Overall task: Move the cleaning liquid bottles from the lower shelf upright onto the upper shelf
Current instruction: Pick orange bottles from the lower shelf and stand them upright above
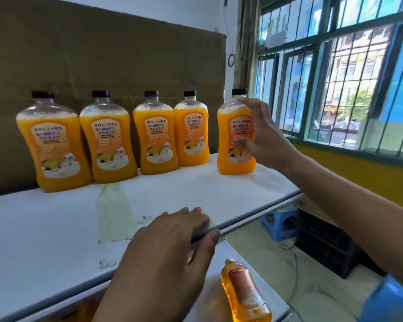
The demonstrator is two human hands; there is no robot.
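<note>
Five orange cleaning liquid bottles with black caps stand upright along the back of the white upper shelf (56, 228). The rightmost bottle (230, 145) stands a little apart from the other four (112, 140). My right hand (263, 133) is at its right side, fingers spread and nearly straight, with the thumb and fingertip touching the bottle. My left hand (172, 247) rests on the front edge of the upper shelf, fingers flat on top and thumb against the lip. A smaller orange bottle (244, 296) lies on its side on the lower shelf (209, 305) beneath.
A brown cardboard sheet (102, 54) backs the upper shelf. A barred window (335, 77) fills the right wall above a yellow band. On the floor at right stand a blue plastic stool (282, 224) and a black crate (326, 247). A yellowish stain (112, 210) marks the shelf.
</note>
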